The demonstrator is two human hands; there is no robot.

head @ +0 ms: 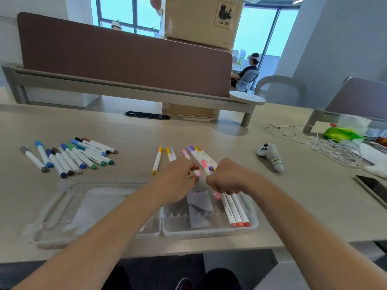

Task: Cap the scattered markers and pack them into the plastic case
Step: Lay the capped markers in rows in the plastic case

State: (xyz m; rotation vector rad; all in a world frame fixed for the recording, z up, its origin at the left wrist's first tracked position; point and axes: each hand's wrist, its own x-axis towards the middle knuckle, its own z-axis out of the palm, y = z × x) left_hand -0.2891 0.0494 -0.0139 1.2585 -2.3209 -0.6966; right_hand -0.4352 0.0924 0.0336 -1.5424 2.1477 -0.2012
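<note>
Above the clear plastic case point(209, 232) at the worktop's point(293, 195) near edge, fingers of the right hand point(227, 181) grip a white pink-capped marker point(204, 165); the left hand point(178, 178) curls beside it, grip unclear.

One case point(209, 231), three packed markers point(235, 210) (orange-capped)

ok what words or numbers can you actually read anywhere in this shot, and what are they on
"UN 348": on the printed label of the cardboard box; anything further on that label is too blurred to read.
Handwritten label on the white controller: blurred, not readable.
Print on the barrels of the orange-capped markers: too small to read.
</note>
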